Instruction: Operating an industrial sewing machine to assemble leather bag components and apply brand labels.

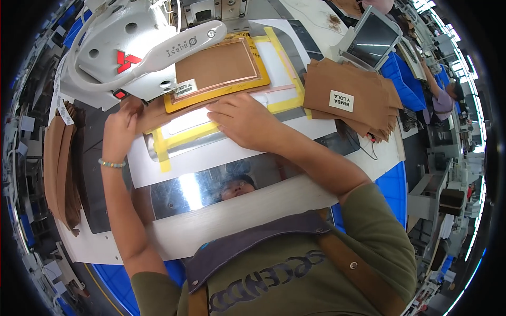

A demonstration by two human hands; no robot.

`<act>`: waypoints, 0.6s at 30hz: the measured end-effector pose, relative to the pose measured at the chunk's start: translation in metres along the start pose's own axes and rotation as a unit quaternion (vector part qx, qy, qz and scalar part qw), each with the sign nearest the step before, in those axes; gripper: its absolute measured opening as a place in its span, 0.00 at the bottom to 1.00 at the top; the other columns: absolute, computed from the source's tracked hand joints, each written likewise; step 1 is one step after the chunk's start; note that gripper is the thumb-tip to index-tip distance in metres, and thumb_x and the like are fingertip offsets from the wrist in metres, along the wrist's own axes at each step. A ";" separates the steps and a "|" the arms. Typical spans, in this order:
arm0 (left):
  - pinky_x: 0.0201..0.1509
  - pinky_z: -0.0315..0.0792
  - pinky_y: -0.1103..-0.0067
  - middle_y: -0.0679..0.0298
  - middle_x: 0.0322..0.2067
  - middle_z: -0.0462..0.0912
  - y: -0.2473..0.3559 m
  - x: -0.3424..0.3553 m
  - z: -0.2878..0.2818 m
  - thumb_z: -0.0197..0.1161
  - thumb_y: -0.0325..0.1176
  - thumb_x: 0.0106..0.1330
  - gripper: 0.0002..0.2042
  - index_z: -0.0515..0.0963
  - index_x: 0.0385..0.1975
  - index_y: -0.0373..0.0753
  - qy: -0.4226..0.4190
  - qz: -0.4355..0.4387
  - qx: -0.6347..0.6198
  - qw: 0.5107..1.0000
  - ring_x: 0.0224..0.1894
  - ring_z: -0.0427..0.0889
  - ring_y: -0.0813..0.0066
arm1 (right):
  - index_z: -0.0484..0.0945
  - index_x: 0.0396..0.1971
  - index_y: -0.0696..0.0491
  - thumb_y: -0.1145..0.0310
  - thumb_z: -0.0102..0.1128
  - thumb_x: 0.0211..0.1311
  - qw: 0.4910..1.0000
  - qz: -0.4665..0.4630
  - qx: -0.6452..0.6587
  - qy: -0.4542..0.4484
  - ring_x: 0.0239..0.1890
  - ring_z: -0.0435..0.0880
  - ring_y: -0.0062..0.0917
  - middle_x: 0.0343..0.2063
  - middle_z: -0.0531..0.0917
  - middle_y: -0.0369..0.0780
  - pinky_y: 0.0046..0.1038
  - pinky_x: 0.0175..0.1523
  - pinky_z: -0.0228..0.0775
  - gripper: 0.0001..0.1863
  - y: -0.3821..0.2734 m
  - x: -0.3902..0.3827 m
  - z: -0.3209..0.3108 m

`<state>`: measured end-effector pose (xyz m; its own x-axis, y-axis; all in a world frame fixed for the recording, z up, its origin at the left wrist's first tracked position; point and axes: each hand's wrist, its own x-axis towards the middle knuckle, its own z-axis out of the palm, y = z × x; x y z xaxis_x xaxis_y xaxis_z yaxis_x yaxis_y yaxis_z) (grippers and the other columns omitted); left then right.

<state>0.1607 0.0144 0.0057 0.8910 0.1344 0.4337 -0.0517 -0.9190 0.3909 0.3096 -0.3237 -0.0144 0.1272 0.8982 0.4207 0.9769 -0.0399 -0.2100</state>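
Note:
Under the head of a white sewing machine (113,50), a yellow-edged template frame (263,81) lies on top of a brown flat panel (151,116). A white label (185,87) shows at the frame's near left. My left hand (122,124) is at the panel's left end, its fingers bent and closed on the edge; the fingertips are partly hidden. My right hand (245,120) rests with fingers stretched out along the panel's near edge, below the frame. Beneath lies a white plate bordered with yellow tape (184,140).
A stack of brown panels (345,89) with a white label lies at the right. More brown pieces (60,168) hang at the table's left. A screen (371,39) and blue bin (400,79) stand far right, where another person (444,100) works. A shiny metal plate (211,192) lies nearer me.

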 end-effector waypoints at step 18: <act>0.43 0.75 0.77 0.68 0.27 0.81 -0.090 -0.162 -0.110 0.71 0.42 0.72 0.18 0.82 0.46 0.31 0.166 -0.436 0.007 0.884 0.33 0.80 0.79 | 0.86 0.49 0.56 0.70 0.69 0.66 0.995 0.075 0.042 0.050 0.53 0.81 0.40 0.47 0.83 0.43 0.40 0.58 0.71 0.14 -0.004 0.011 -0.007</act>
<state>-0.0285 0.1166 -0.0104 0.4071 0.8939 0.1874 0.5978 -0.4159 0.6853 0.3088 -0.3166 -0.0024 0.2915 0.8369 0.4632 0.9281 -0.1303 -0.3487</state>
